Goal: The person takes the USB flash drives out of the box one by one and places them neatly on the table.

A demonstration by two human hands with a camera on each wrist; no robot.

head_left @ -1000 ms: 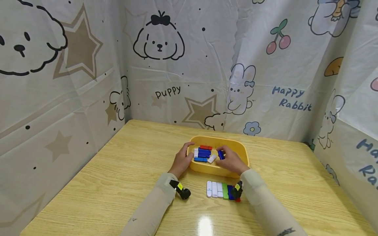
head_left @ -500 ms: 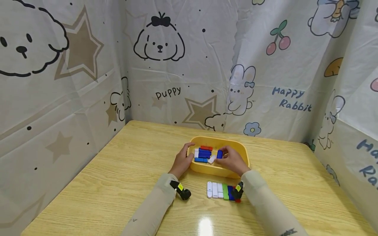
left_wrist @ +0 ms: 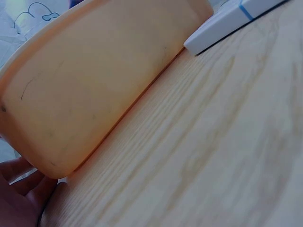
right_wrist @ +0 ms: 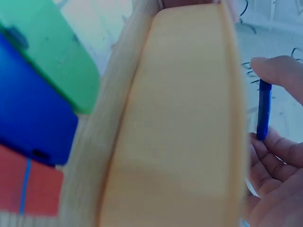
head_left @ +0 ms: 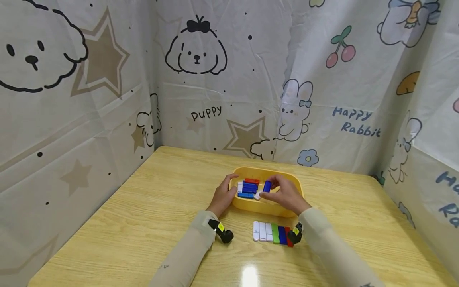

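Head view: both forearms reach forward over the counter (head_left: 150,207) to the yellow tray (head_left: 287,181); the left hand (head_left: 223,195) lies against the tray's left wall, thumb curled over the rim, fingers round the outside, so it grasps the tray; the right hand (head_left: 285,194) sits over the tray's right half, wrist bent down, thumb and fingers pinching a dark blue block (head_left: 267,186) that stands upright just above the tray's floor; the right wrist view shows the same blue block (right_wrist: 263,109) held on end between a fingertip above and the fingers below, just beyond the tray's rim (right_wrist: 189,118).

Against a second ago, the blue block stands more upright and a little higher in the tray; the right wrist has drawn rightward, so the row on the counter now shows its red end; the left hand has stayed put.

Inside the tray, left of the held block, lie blue, red and white blocks (head_left: 247,187) packed together; a white one touches the right hand's fingers; in front of the tray, near its front wall, a row (head_left: 272,232) of white, green, blue and red blocks lies side by side; printed curtains (head_left: 107,99) stand behind and beside the tray.
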